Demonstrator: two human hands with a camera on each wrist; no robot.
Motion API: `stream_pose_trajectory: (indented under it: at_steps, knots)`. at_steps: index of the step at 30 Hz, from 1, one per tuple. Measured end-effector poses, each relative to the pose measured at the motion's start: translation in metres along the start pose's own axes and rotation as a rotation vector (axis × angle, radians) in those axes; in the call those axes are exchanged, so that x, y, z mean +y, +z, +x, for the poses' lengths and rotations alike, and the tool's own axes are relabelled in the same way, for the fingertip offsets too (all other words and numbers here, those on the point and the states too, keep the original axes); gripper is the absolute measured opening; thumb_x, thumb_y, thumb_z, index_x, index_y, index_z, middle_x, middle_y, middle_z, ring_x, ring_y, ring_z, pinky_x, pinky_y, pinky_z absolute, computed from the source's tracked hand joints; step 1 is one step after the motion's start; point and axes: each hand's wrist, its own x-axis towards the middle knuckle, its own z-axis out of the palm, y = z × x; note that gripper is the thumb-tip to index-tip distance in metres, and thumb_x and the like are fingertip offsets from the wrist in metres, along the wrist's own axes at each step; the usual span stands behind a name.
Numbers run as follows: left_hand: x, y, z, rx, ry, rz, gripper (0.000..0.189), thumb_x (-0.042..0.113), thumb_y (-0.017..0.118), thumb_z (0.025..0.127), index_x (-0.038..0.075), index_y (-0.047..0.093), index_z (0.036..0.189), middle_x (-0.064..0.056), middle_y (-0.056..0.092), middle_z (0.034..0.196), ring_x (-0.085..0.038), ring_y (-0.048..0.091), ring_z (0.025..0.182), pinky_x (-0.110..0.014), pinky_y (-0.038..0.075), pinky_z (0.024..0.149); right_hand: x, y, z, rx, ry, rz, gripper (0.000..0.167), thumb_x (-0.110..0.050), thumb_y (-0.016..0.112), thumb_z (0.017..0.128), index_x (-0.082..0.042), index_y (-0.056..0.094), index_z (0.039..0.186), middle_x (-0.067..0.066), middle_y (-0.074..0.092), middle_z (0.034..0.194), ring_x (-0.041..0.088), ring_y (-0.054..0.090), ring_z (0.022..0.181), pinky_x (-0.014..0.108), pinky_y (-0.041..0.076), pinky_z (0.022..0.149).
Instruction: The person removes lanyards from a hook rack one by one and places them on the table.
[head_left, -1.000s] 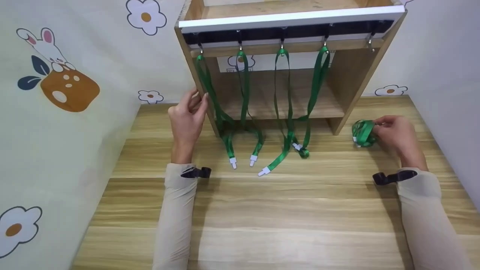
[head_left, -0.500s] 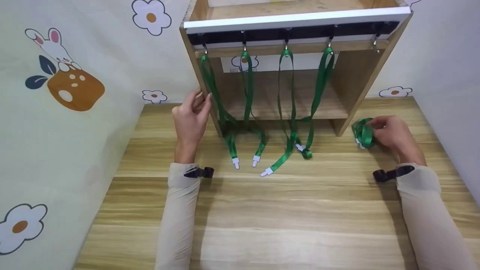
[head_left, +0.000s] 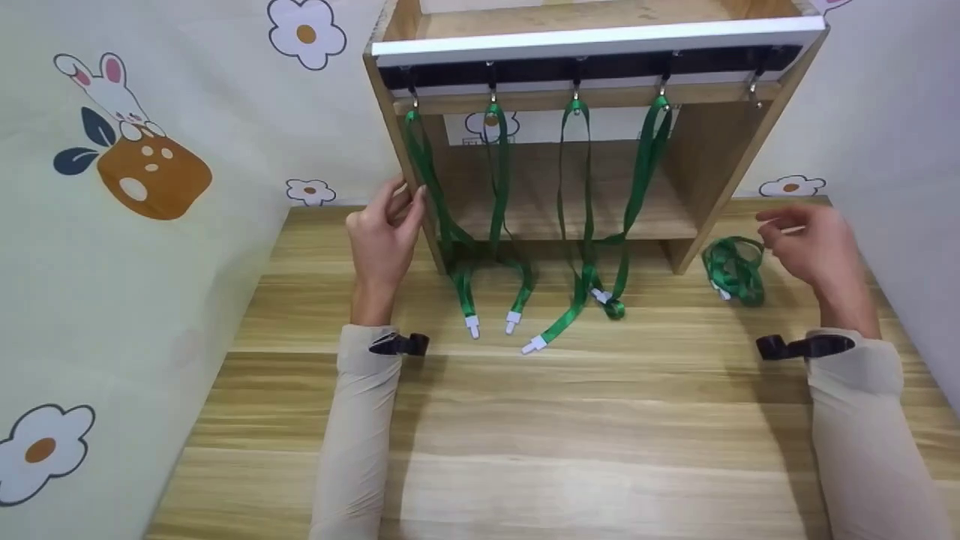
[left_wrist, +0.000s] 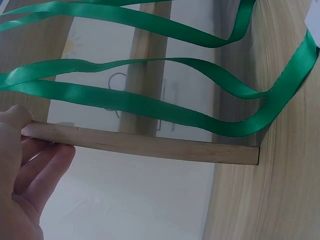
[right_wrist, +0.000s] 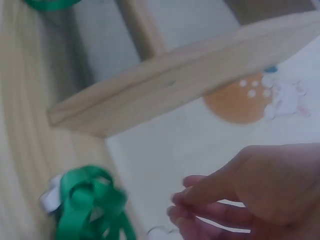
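My left hand (head_left: 382, 236) grips the front edge of the left side panel of a wooden rack (head_left: 405, 154); in the left wrist view, thumb and fingers (left_wrist: 47, 172) lie on either side of that panel (left_wrist: 150, 146). Several green lanyards (head_left: 637, 169) hang by their loops from the rack's metal hooks, their white clips (head_left: 534, 344) lying on the table. A bunched green lanyard (head_left: 735, 270) lies right of the rack, its white clip (right_wrist: 51, 200) showing in the right wrist view. My right hand (head_left: 814, 244) hovers beside and above this bundle, fingers loosely bent, holding nothing.
The rightmost hook (head_left: 753, 91) hangs at the rack's right end, on the dark strip under a white rail (head_left: 600, 36). Printed walls (head_left: 150, 300) stand left, behind and right. Wood-grain tabletop (head_left: 585, 435) stretches in front of the rack.
My right hand has let go of the bunched lanyard and moved up and right; the bundle has spread a little on the table. My left hand keeps its grip. The camera view has shifted slightly.
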Motion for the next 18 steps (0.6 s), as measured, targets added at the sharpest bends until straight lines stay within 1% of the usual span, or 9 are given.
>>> stream_pose_trajectory:
  at_steps: [2, 4, 6, 8, 10, 12, 14, 15, 18]
  knots:
    - [-0.001, 0.000, 0.000, 0.007, 0.015, 0.010, 0.032, 0.025, 0.077, 0.103, -0.001, 0.077, 0.122, -0.018, 0.080, 0.117, -0.023, 0.082, 0.101, -0.019, 0.066, 0.079, -0.016, -0.001, -0.006, 0.059, -0.025, 0.010, 0.040, -0.035, 0.062, 0.108, -0.007, 0.073, 0.134, 0.011, 0.075, 0.119, -0.012, 0.060, 0.078, 0.013, 0.049, 0.066]
    - [-0.002, 0.000, -0.001, 0.006, 0.021, 0.014, 0.032, 0.025, 0.076, 0.104, -0.001, 0.076, 0.122, -0.018, 0.080, 0.117, -0.023, 0.082, 0.101, -0.018, 0.065, 0.080, -0.034, 0.000, -0.014, 0.110, -0.060, 0.024, 0.040, -0.039, 0.065, 0.107, -0.008, 0.075, 0.130, 0.008, 0.076, 0.113, -0.013, 0.060, 0.074, 0.010, 0.049, 0.066]
    - [-0.002, 0.001, -0.001, 0.006, 0.018, 0.011, 0.032, 0.025, 0.076, 0.104, -0.001, 0.076, 0.122, -0.019, 0.080, 0.117, -0.023, 0.082, 0.102, -0.017, 0.065, 0.080, -0.052, 0.003, -0.022, 0.148, -0.105, 0.038, 0.038, -0.037, 0.068, 0.106, -0.007, 0.077, 0.126, 0.012, 0.078, 0.110, -0.013, 0.060, 0.072, 0.007, 0.048, 0.066]
    - [-0.002, 0.000, -0.001, 0.006, 0.009, 0.009, 0.031, 0.025, 0.076, 0.104, -0.001, 0.076, 0.122, -0.018, 0.080, 0.118, -0.023, 0.082, 0.102, -0.017, 0.065, 0.080, -0.068, 0.007, -0.029, 0.181, -0.144, 0.036, 0.038, -0.035, 0.070, 0.105, -0.003, 0.077, 0.124, 0.020, 0.079, 0.111, -0.016, 0.058, 0.069, 0.002, 0.047, 0.066]
    - [-0.001, 0.000, -0.001, 0.006, 0.003, 0.008, 0.031, 0.024, 0.076, 0.104, 0.000, 0.076, 0.123, -0.018, 0.080, 0.118, -0.023, 0.082, 0.103, -0.017, 0.065, 0.080, -0.080, 0.010, -0.035, 0.212, -0.173, 0.029, 0.040, -0.034, 0.070, 0.104, 0.000, 0.076, 0.124, 0.026, 0.079, 0.111, -0.003, 0.070, 0.072, -0.003, 0.044, 0.065]
    - [-0.001, 0.000, -0.001, 0.005, -0.004, 0.004, 0.032, 0.025, 0.076, 0.103, 0.000, 0.076, 0.123, -0.018, 0.080, 0.119, -0.023, 0.082, 0.103, -0.017, 0.065, 0.080, -0.089, 0.011, -0.041, 0.227, -0.168, 0.014, 0.045, -0.036, 0.069, 0.104, 0.002, 0.074, 0.128, 0.028, 0.079, 0.112, 0.015, 0.079, 0.080, -0.005, 0.041, 0.063]
    - [-0.001, 0.000, -0.001, -0.001, -0.008, 0.003, 0.033, 0.026, 0.076, 0.104, 0.000, 0.076, 0.124, -0.018, 0.080, 0.120, -0.023, 0.082, 0.104, -0.018, 0.065, 0.080, -0.095, 0.010, -0.046, 0.233, -0.157, -0.002, 0.051, -0.040, 0.068, 0.104, 0.003, 0.072, 0.132, 0.029, 0.079, 0.113, 0.036, 0.082, 0.092, -0.006, 0.038, 0.062]
    - [0.000, 0.000, -0.001, -0.004, -0.009, 0.002, 0.034, 0.026, 0.076, 0.104, 0.000, 0.076, 0.124, -0.017, 0.080, 0.120, -0.023, 0.082, 0.105, -0.018, 0.065, 0.080, -0.097, 0.009, -0.049, 0.235, -0.157, -0.013, 0.053, -0.041, 0.068, 0.105, 0.003, 0.072, 0.133, 0.030, 0.079, 0.114, 0.046, 0.079, 0.099, -0.007, 0.037, 0.062]
    - [-0.001, -0.001, -0.001, -0.008, -0.019, 0.001, 0.034, 0.027, 0.076, 0.104, 0.000, 0.076, 0.125, -0.017, 0.080, 0.121, -0.022, 0.081, 0.106, -0.019, 0.066, 0.080, -0.104, 0.008, -0.058, 0.235, -0.187, -0.030, 0.049, -0.040, 0.068, 0.105, 0.003, 0.075, 0.128, 0.029, 0.080, 0.110, 0.047, 0.080, 0.098, -0.006, 0.035, 0.062]
